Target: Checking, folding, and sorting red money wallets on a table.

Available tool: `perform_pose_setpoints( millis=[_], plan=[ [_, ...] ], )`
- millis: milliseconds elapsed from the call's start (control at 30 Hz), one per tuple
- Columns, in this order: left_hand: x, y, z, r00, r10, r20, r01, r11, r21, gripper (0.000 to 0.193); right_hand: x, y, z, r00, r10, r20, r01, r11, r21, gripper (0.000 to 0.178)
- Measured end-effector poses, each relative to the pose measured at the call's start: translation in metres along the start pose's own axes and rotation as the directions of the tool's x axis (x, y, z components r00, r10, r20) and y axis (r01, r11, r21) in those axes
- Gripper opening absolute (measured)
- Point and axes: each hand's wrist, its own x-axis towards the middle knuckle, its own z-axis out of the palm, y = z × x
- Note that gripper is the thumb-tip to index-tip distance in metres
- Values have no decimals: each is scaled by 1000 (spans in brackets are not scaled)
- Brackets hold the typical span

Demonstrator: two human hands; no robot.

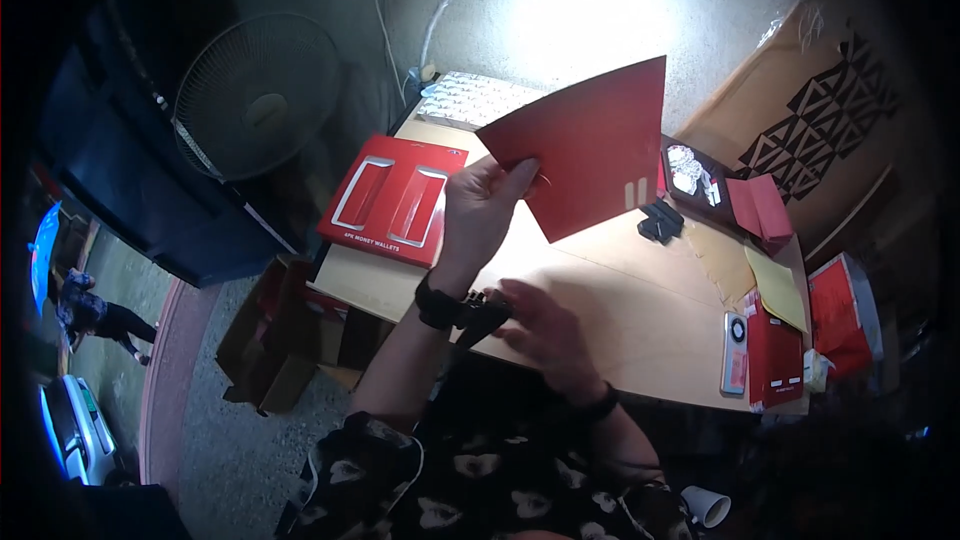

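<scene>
My left hand [485,208] is closed on a red card sheet [600,155], thumb in front near its lower left edge, and holds it up tilted above the table. The sheet has a dark top edge and two small pale slots near its lower right corner. Below it, my right hand [548,340] is slightly blurred, with its fingers curled at a small black object [487,316] with a bumpy top. That object sits beside the black watch on my left wrist, and its kind is unclear. Left of the sheet lies a large red box [392,202] with two windows.
Similar black pieces [660,223] lie on the wooden table [640,315]. A dark tray [697,180] with crumpled silvery bits, red envelopes [762,208], a yellow sheet [777,285] and a white device [735,352] line the right side. At left stand a fan [262,100] and a cardboard box [265,345].
</scene>
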Motion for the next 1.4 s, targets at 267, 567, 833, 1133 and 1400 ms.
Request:
perform_pose_setpoints(
  millis=[267, 567, 833, 1133, 1400],
  plan=[
    [-1, -19, 0, 1000, -21, -6, 20, 1000, -9, 24, 6, 17, 36, 993, 27, -114, -38, 994, -99, 29],
    [-17, -4, 6, 809, 553, 198, -558, 618, 555, 24, -2, 36, 12, 986, 28, -162, -106, 863, -494, 24],
    [-21, 4, -3, 996, 80, -43, -70, 976, 204, 25, 1, 54, -6, 996, -27, -88, -29, 815, -579, 30],
    [-11, 27, -18, 965, 256, -58, -200, 860, 469, 24, 22, -50, -99, 874, -254, -414, 347, 924, 164, 51],
    [14, 28, -14, 993, 40, 110, -84, 899, 429, 20, 83, -95, -85, 872, -392, -293, 238, 863, -446, 84]
  ],
)
